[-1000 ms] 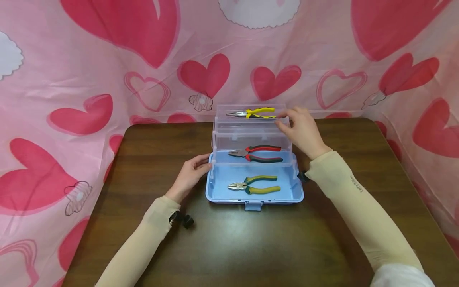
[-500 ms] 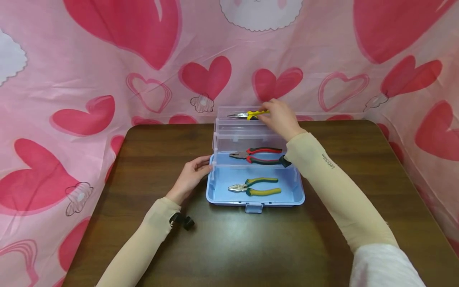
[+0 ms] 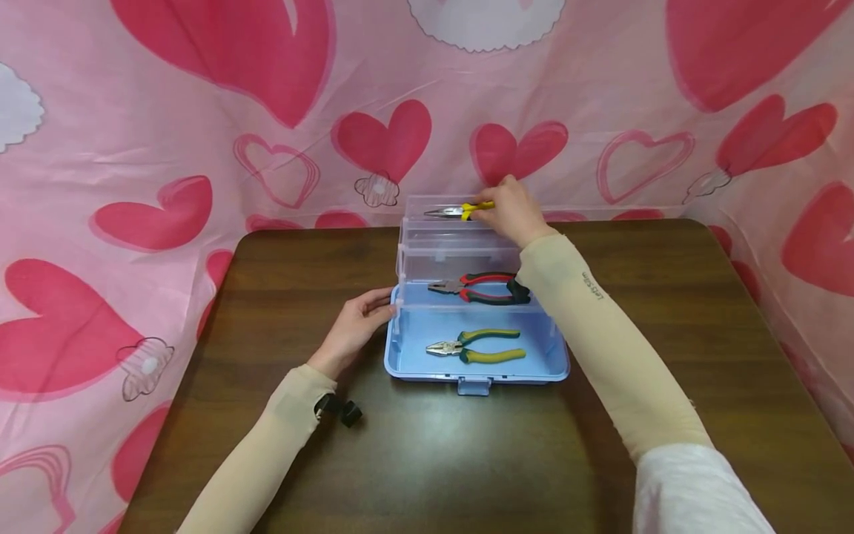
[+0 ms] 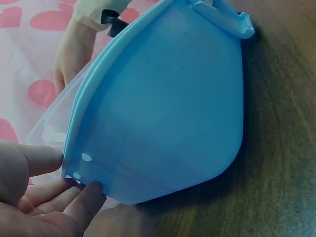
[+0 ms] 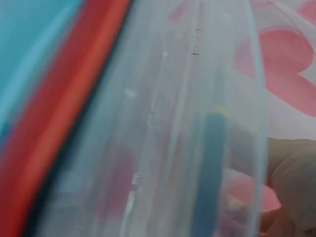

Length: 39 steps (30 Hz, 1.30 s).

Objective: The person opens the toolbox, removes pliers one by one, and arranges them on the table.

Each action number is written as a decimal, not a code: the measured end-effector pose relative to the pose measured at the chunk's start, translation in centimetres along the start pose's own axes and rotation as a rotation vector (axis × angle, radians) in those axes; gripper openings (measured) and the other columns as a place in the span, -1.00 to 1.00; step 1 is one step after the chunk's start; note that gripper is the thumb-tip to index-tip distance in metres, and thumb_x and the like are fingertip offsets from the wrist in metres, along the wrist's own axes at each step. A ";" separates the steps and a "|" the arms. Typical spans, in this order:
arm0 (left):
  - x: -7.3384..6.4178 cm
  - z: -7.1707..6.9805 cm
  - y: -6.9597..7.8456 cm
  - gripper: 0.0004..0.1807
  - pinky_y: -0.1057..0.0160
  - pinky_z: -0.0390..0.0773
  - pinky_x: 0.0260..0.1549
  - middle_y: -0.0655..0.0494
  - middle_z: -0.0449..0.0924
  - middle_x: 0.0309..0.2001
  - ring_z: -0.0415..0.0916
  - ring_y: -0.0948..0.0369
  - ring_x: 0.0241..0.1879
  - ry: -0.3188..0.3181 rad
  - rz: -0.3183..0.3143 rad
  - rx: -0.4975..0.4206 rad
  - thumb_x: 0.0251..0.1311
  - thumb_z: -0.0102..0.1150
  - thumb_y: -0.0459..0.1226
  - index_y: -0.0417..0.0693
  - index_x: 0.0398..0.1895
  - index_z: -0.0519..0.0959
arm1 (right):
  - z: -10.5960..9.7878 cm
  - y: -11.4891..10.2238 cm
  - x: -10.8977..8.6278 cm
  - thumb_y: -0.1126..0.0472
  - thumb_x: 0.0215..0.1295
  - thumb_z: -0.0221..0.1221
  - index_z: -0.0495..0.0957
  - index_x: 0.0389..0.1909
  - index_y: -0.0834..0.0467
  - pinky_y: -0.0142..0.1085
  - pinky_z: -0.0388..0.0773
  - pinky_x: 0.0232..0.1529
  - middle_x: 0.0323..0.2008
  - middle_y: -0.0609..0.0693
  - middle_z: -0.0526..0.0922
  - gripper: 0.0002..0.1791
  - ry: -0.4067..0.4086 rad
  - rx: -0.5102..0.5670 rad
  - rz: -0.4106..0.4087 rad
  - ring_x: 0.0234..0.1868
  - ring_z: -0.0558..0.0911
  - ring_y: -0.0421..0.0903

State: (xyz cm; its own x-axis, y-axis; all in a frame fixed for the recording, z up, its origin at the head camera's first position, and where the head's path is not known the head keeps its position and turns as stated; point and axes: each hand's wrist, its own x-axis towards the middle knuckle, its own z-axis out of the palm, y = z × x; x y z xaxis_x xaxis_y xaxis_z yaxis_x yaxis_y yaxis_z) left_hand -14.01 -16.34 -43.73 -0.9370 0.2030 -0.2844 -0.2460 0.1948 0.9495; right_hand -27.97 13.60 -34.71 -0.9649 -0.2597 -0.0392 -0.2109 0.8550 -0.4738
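My left hand [image 3: 356, 330] grips the left side of a light-blue toolbox [image 3: 427, 376]; in the left wrist view the thumb [image 4: 42, 159] presses its rim and the fingers curl beneath the corner. In the top clear tray lie needle-nose pliers [image 3: 443, 213] with yellow-and-black handles, jaws to the left. My right hand [image 3: 512, 211] pinches them by the handles, which it partly covers. Through blurred clear plastic, the right wrist view shows a dark handle. Red-and-black combination pliers [image 3: 490, 278] rest in the lower clear tray. Green-and-yellow combination pliers [image 3: 489, 357] lie on the box floor.
The toolbox stands open on a dark wooden table [image 3: 427, 460], its latch [image 3: 474, 386] facing me. Behind the table hangs a pink cloth [image 3: 280, 96] with hearts. A black wrist camera [image 3: 518, 290] overlaps the red-and-black handles.
My right hand has moved left from the ends of the yellow handles and now pinches them. The left hand has stayed at the toolbox's side.
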 end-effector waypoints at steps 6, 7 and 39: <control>0.0 0.0 0.1 -0.49 0.05 0.51 0.31 -0.18 0.57 0.31 0.58 -0.03 0.26 0.000 -0.009 -0.002 0.48 0.22 -0.27 -0.18 0.44 0.46 | -1.4 -0.5 1.1 0.14 0.45 0.28 0.55 0.39 0.11 0.04 0.51 0.27 0.25 0.24 0.40 -0.48 -0.160 0.044 0.072 0.39 0.25 0.15; 0.0 0.0 0.2 -0.49 0.05 0.51 0.31 -0.18 0.57 0.31 0.57 -0.03 0.26 -0.002 -0.007 -0.006 0.48 0.22 -0.27 -0.19 0.44 0.46 | -1.6 -0.5 1.2 0.15 0.45 0.27 0.53 0.40 0.10 0.04 0.50 0.29 0.27 0.24 0.40 -0.47 -0.181 0.052 0.087 0.41 0.22 0.15; 0.2 0.0 0.4 -0.47 -0.02 0.48 0.34 -0.22 0.54 0.34 0.55 -0.07 0.28 -0.016 -0.022 -0.035 0.49 0.21 -0.28 -0.22 0.45 0.45 | -1.7 -1.2 1.3 0.12 0.40 0.33 0.60 0.29 0.09 0.13 0.37 0.27 0.19 0.25 0.50 -0.53 -0.130 -0.167 -0.026 0.25 0.33 0.22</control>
State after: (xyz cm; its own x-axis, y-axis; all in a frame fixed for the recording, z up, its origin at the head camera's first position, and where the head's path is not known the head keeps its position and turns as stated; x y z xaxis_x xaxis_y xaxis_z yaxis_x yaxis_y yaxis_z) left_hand -14.28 -16.26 -43.36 -0.9271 0.2148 -0.3072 -0.2754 0.1657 0.9469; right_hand -29.26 12.98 -32.66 -0.9328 -0.3289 -0.1472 -0.2686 0.9071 -0.3241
